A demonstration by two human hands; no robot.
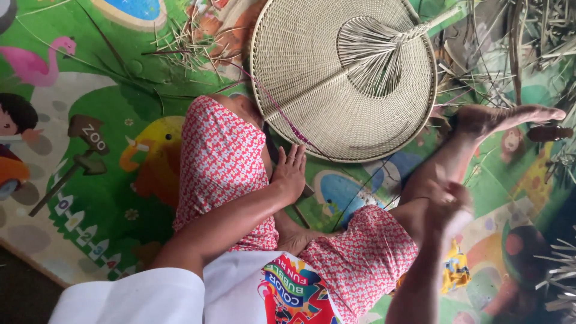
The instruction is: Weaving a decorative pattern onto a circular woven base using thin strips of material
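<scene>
View from the head camera, looking down on a person seated on a colourful play mat (102, 198) printed with animals and a pond. A large round woven fan (343, 78) of pale straw lies flat on the mat ahead of the knees, its edge just beside the left knee; a sheaf of loose strands fans out from its centre toward the upper right, and a thin purple strand (288, 123) runs from the fan's lower left part toward the left hand. The left hand (290, 173) rests palm down on the inner side of the left leg, fingers spread and flat, its grip wide and holding nothing; it lies near the fan's rim but apart from it. The right hand (447, 207) is raised over the right shin and blurred, so whether its grip is wide or closed cannot be told. The legs, in red-and-white patterned cloth (222, 162), are bent, with the right foot (510, 117) near the fan's right edge. Heaps of dry straw strips (534, 36) lie at the upper right, and a smaller scatter at the upper left of the fan.
</scene>
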